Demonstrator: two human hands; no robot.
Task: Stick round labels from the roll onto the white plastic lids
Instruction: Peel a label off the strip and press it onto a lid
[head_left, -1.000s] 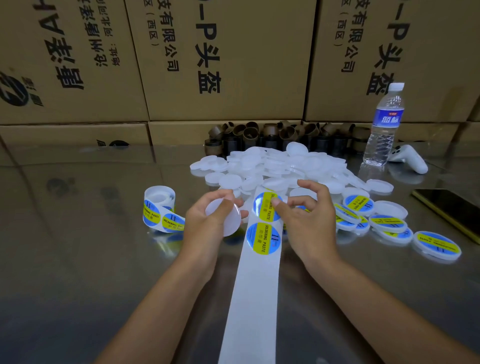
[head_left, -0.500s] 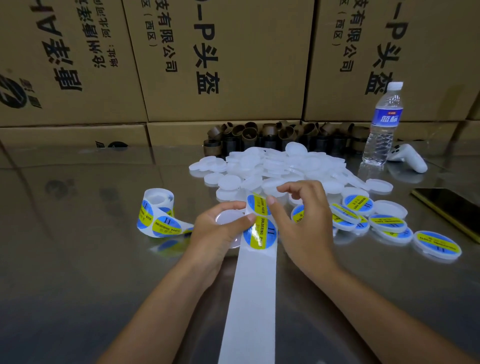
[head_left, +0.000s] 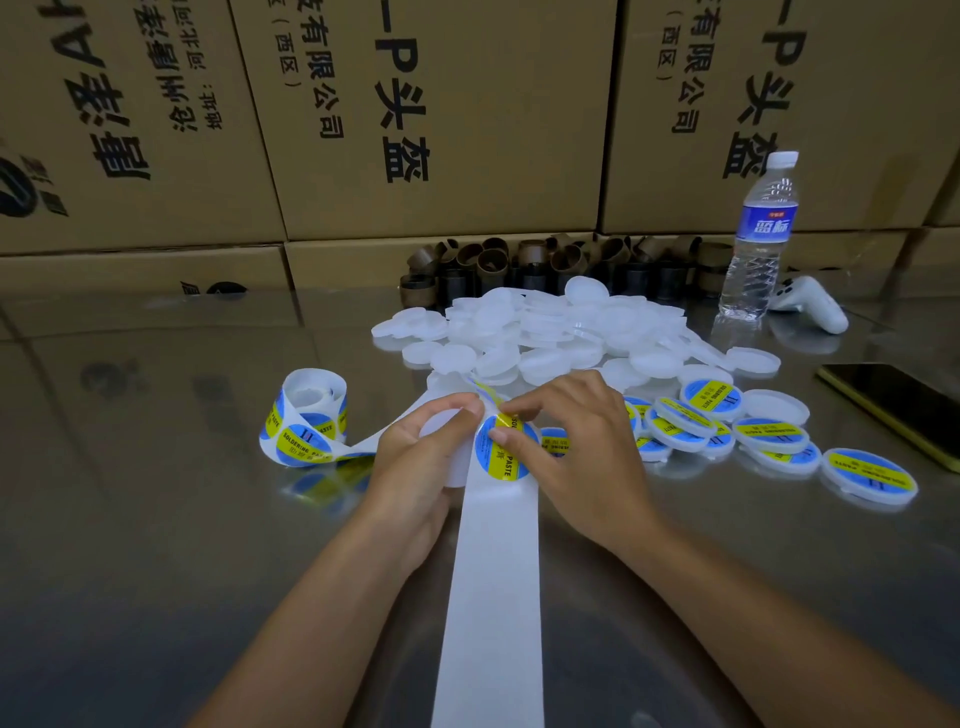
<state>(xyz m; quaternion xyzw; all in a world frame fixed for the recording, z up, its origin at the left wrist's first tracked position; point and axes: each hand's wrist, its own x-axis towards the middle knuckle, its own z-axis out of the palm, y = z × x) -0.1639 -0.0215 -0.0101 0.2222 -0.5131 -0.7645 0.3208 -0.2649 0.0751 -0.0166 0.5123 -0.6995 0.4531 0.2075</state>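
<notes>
Roll labels (head_left: 304, 444) — "SOLDERING PASTE".

Bare arms in shot: left forearm (head_left: 322, 623) at seven o'clock, right forearm (head_left: 753, 623) at five, both uncovered down to left hand (head_left: 415, 457) and right hand (head_left: 576, 452).

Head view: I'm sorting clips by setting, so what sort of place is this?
Probably a packing bench in a warehouse or small factory: printed cardboard cartons stacked along the back, a heap of bare white lids beside a row of labelled lids, and a pile of empty cardboard cores.
</notes>
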